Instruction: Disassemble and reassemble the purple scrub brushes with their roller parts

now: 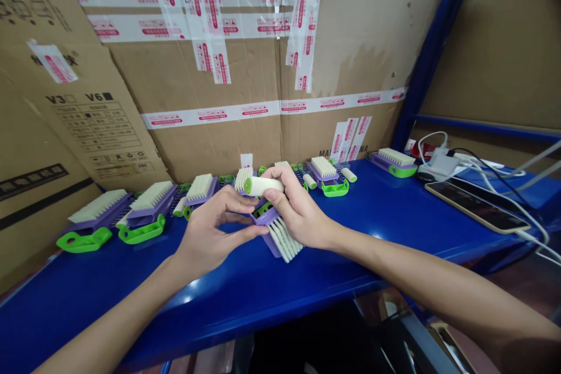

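Note:
My left hand [210,231] is closed on the purple edge of a scrubbing brush [284,239], with thumb and fingers pinching its end. The brush tilts, its cream bristles turned down and to the right. In my right hand [302,207] is a white cylindrical handle [265,186] with a green end cap, gripped between thumb and fingers just above the brush. My right palm lies over part of the bristles. Whether the handle joins the brush is hidden by my fingers.
Similar brushes with green brackets [142,229] line the back of the blue shelf [210,315]. A phone [475,205] and a charger with cables [440,160] lie at the right. Taped cardboard [236,82] stands behind; a blue post [432,47] rises at the right.

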The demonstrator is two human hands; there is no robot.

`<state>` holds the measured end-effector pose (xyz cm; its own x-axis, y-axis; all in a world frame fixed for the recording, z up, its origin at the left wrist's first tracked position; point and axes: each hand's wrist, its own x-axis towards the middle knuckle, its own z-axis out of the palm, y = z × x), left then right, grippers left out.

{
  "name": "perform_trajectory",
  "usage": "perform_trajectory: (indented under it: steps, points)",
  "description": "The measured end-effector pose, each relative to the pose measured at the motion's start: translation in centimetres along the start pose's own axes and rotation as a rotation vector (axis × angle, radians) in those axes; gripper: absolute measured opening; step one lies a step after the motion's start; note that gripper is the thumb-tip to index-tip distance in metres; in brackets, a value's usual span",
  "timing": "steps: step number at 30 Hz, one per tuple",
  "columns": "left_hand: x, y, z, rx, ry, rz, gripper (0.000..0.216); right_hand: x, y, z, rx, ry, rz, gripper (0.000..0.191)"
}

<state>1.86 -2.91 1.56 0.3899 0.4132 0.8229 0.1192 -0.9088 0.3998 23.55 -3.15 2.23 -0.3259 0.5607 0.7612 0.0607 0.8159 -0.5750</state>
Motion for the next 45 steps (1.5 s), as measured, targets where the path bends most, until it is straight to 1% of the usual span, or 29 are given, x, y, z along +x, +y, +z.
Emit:
perform_trajectory:
  steps: [9,14,17,19,22,26,29,34,40,45]
  points:
    - [0.4,0.3,-0.8,0.004,-0.085,-0.08,0.027,-0.2,0.1,0.2,0.04,0.017,0.021,0.018]
    - [-0.3,0.3,-0.3,0.081,-0.055,-0.128,0.028,-0.6,0.4,0.5,0.056,0.071,0.041,0.02]
    - [-0.6,0.2,0.0,0.08,-0.05,-0.161,0.026,-0.7,0.4,0.4,0.006,0.065,0.003,0.027]
    - [-0.8,0.1,0.2,0.064,-0.051,-0.184,0.028,-0.7,0.4,0.3,-0.052,0.051,-0.027,0.029]
    - [-1.1,-0.1,0.4,0.032,-0.044,-0.25,0.035,-0.7,0.3,0.2,-0.112,0.046,-0.055,0.026]
    - [-1.2,-0.3,0.5,0.011,-0.085,-0.317,0.033,-0.7,0.2,0.1,-0.126,0.039,-0.068,0.024]
    - [-1.3,-0.4,0.3,0.061,-0.089,-0.3,0.032,-0.8,0.2,0.1,-0.131,0.031,-0.084,0.024]
    - [-1.3,-0.5,0.1,0.142,-0.069,-0.227,0.029,-0.9,0.3,0.0,-0.115,0.031,-0.104,0.025]
    - [-1.5,-0.9,0.0,0.23,-0.024,-0.154,0.031,-1.0,0.1,-0.2,-0.126,0.067,-0.095,0.026]
    - [-1.3,-0.8,-0.2,0.245,-0.037,-0.124,0.03,-1.0,0.2,-0.3,-0.116,0.115,-0.12,0.027]
